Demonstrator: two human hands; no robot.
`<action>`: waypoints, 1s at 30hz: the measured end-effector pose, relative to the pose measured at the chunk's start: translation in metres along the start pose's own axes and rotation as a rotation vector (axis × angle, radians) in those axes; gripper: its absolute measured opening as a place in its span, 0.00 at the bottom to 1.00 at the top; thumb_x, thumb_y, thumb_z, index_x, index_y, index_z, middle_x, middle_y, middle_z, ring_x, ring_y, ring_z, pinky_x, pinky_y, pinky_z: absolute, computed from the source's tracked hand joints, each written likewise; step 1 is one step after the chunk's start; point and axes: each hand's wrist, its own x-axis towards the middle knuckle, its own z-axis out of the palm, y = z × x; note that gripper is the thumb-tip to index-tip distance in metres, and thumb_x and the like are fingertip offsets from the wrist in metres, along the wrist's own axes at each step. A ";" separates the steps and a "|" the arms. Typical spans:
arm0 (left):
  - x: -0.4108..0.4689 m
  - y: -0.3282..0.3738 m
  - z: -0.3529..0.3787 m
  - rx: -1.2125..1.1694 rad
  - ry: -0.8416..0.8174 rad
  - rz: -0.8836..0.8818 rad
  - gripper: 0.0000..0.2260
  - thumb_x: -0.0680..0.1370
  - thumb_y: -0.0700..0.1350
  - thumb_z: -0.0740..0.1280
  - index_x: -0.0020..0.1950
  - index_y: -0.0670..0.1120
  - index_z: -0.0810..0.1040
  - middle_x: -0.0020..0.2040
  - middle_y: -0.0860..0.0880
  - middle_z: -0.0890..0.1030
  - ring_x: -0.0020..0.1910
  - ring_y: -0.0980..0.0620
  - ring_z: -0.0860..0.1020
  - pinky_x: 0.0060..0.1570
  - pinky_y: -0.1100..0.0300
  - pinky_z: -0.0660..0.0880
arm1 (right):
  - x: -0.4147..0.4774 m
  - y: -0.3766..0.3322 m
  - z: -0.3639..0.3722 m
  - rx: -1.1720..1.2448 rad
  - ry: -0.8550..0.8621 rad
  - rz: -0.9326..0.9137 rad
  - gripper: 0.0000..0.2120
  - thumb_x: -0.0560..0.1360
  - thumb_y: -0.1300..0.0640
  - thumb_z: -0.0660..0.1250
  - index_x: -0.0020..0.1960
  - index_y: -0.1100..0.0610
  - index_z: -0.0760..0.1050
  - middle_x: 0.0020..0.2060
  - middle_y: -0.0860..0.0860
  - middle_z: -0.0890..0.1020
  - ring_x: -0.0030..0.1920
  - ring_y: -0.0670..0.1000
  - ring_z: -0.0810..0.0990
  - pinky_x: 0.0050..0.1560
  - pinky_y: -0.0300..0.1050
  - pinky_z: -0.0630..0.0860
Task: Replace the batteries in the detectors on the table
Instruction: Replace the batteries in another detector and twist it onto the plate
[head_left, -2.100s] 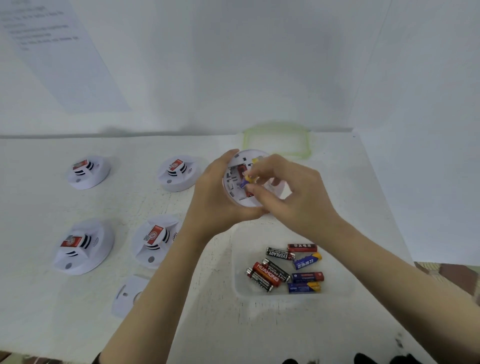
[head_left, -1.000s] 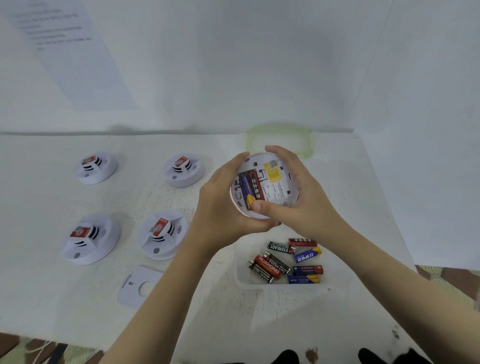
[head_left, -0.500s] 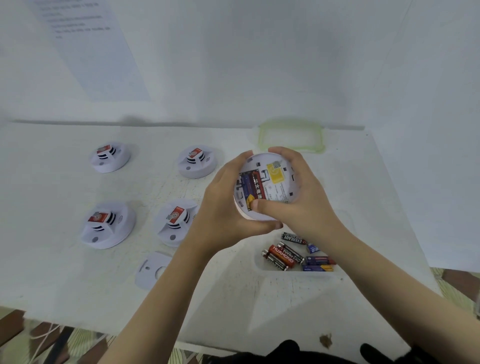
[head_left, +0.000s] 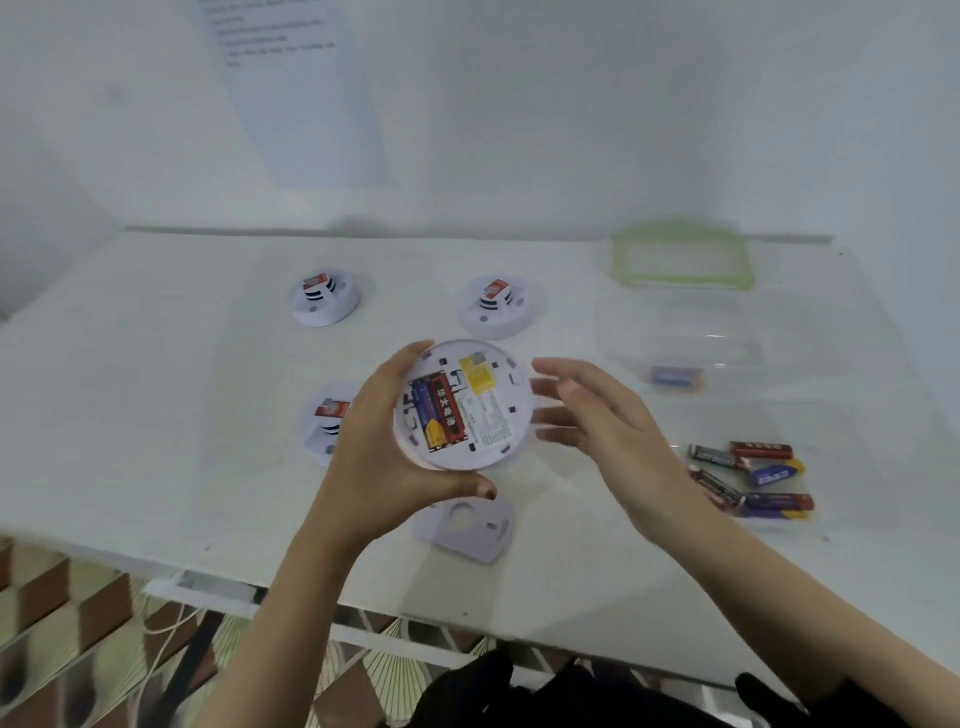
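Holding upturned detector (head_left: 483, 415): left hand (head_left: 374, 457) grips its rim, above counter (head_left: 156, 415) | two batteries (head_left: 436, 413) seated in detector, long axes near-to-far | right hand (head_left: 602, 421) released, fingers straight, just right of detector | back plate (head_left: 470, 530) on counter, nearside of detector; probably next, for the free right hand.

This looks like a set-up test station or a small lab corner rather than a lived-in room, though the blur leaves that uncertain. A plain white desk (head_left: 156, 415) is boxed in by bare white walls (head_left: 571, 130), with a printed sheet (head_left: 291, 93) on the wall behind it. Identical white detectors (head_left: 324, 299) lie in rows on the desk, near a clear tray (head_left: 831, 431) of loose batteries (head_left: 761, 449). Patterned floor (head_left: 78, 623) shows below the desk's edge.
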 end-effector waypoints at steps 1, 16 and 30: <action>-0.004 -0.007 -0.010 0.002 0.015 -0.014 0.47 0.53 0.62 0.77 0.69 0.54 0.65 0.64 0.60 0.72 0.62 0.66 0.71 0.56 0.76 0.68 | -0.003 0.007 0.006 -0.084 0.003 -0.021 0.11 0.80 0.62 0.58 0.52 0.50 0.77 0.47 0.48 0.82 0.43 0.47 0.80 0.46 0.39 0.77; -0.026 -0.072 -0.069 0.074 -0.056 -0.053 0.48 0.50 0.66 0.76 0.68 0.60 0.64 0.60 0.74 0.65 0.62 0.74 0.63 0.57 0.82 0.60 | -0.029 0.065 0.058 -1.209 -0.116 -0.134 0.32 0.69 0.35 0.63 0.69 0.48 0.67 0.59 0.45 0.69 0.57 0.46 0.63 0.54 0.36 0.60; -0.021 -0.087 -0.081 0.037 -0.091 0.068 0.44 0.56 0.62 0.75 0.69 0.56 0.63 0.65 0.61 0.68 0.63 0.63 0.66 0.61 0.73 0.64 | -0.028 0.038 0.050 -0.503 -0.108 -0.071 0.25 0.59 0.39 0.68 0.55 0.43 0.76 0.51 0.37 0.79 0.48 0.42 0.76 0.48 0.36 0.71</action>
